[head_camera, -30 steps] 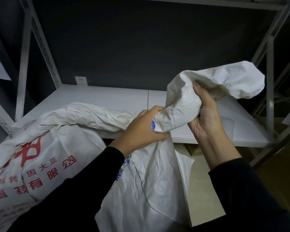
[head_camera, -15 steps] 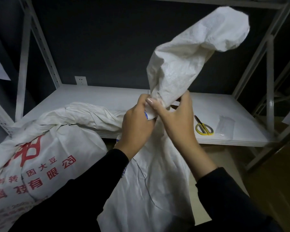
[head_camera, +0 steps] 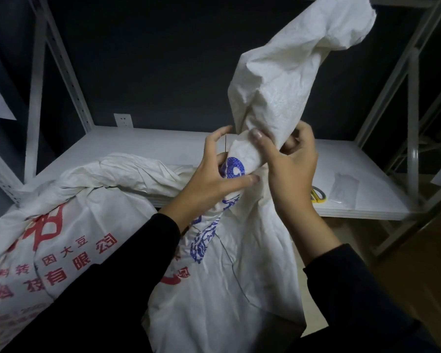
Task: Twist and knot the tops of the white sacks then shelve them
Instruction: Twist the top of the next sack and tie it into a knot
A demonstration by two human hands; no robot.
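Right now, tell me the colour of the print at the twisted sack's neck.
Blue print on the white sack; the head view shows it best.

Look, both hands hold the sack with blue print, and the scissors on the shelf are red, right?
Not quite: the scissors on the shelf are yellow, not red, as the head view shows. The rest is right: the left hand and the right hand both hold the sack with blue print.

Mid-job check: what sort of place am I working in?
Likely a storeroom or small warehouse: a metal shelving rack, the blue-printed white sack being tied, and a red-printed sack resting against the shelf.
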